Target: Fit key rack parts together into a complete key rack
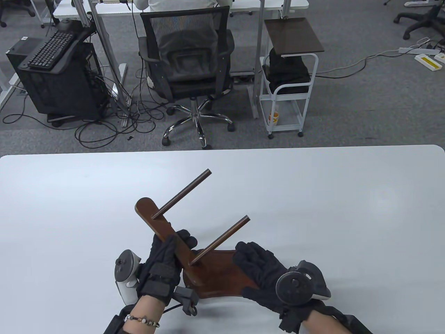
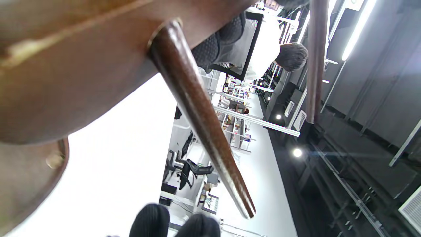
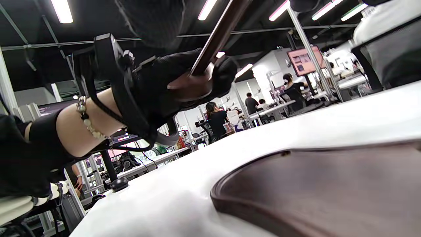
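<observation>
A dark brown wooden bar (image 1: 163,228) carries two long pegs (image 1: 222,240) that point up and to the right. My left hand (image 1: 167,254) grips this bar around its lower part and holds it tilted over a flat brown base board (image 1: 226,275) on the table. My right hand (image 1: 259,269) rests flat on the base board, fingers spread. In the left wrist view the bar (image 2: 82,65) and a peg (image 2: 200,121) fill the frame. In the right wrist view the base board (image 3: 329,187) lies close below and my left hand (image 3: 171,82) holds the bar above.
The white table (image 1: 347,208) reaches from edge to edge of the table view. Beyond its far edge stand an office chair (image 1: 187,66), a white cart (image 1: 288,73) and a computer tower (image 1: 59,76) on grey carpet.
</observation>
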### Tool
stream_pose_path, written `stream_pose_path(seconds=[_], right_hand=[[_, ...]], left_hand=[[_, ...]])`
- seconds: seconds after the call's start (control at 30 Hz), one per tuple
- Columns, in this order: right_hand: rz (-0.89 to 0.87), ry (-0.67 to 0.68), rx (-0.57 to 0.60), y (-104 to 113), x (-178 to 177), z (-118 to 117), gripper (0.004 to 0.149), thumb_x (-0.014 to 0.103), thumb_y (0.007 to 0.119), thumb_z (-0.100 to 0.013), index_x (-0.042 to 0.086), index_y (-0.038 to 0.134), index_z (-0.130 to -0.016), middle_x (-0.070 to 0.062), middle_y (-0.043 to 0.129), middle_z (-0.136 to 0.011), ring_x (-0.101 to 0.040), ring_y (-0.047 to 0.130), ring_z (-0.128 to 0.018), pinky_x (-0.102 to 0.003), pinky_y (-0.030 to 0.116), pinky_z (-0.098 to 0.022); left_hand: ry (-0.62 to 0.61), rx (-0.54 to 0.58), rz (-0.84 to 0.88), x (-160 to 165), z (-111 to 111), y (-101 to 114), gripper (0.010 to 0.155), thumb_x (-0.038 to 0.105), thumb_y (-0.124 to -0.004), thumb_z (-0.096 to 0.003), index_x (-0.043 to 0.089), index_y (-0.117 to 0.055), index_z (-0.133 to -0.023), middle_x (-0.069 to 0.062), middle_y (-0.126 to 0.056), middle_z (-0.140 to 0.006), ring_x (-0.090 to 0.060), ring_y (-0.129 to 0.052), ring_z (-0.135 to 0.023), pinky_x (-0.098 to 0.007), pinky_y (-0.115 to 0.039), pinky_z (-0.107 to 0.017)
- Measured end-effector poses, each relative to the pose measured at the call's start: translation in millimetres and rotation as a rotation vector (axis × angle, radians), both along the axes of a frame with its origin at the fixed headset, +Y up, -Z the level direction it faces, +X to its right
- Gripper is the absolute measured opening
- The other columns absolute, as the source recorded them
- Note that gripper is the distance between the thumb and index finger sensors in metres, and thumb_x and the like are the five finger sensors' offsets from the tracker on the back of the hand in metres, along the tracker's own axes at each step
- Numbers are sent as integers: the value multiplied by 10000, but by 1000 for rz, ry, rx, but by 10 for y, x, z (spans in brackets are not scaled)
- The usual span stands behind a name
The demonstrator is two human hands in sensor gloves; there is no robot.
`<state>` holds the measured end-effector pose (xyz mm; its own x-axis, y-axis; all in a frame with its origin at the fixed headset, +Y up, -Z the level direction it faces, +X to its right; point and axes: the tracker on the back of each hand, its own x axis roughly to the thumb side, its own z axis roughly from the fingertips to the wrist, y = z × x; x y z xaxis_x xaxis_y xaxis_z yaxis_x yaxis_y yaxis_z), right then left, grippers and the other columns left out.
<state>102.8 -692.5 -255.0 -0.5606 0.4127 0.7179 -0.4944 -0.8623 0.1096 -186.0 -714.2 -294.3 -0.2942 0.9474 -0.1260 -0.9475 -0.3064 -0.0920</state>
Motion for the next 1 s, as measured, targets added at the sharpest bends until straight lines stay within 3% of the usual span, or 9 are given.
stream_pose_path(seconds=[0.13, 0.33, 0.73, 1.0], right_hand=[[28, -26, 70, 116, -124, -56, 787, 451, 755, -524, 300, 248, -1106, 9, 158, -1201, -488, 373, -1060, -756, 455, -653], [-28, -53, 27, 216, -185, -173, 791, 455, 776, -514, 290, 291, -1117, 1, 195, -1213, -493, 377, -1065, -770, 448, -651], [17, -87, 42, 156, -228, -175, 757, 429, 786, -515, 274, 354, -1118, -10, 230, -1213, -471, 420, -1064, -758, 482, -648], [-19, -139, 124, 175, -178, -165, 772, 399, 826, -494, 291, 365, -1104, 17, 176, -1200, -441, 356, -1078, -756, 447, -666]], left_hand=[[-22, 5, 51, 180, -51, 80, 681, 416, -538, -646, 199, -97, -1117, -66, -538, -1137, -279, -750, -1022, -512, -752, -712], [-32, 59, -1, 326, -76, 151, 714, 419, -539, -643, 203, -39, -1104, -76, -472, -1158, -301, -703, -1047, -533, -719, -723], [-55, 130, -36, 358, -75, 195, 762, 411, -580, -637, 216, 5, -1084, -41, -425, -1162, -289, -670, -1066, -537, -675, -750], [-114, 134, 38, 480, -53, 212, 833, 416, -608, -631, 196, 78, -1050, -16, -386, -1157, -260, -671, -1086, -491, -686, -773]])
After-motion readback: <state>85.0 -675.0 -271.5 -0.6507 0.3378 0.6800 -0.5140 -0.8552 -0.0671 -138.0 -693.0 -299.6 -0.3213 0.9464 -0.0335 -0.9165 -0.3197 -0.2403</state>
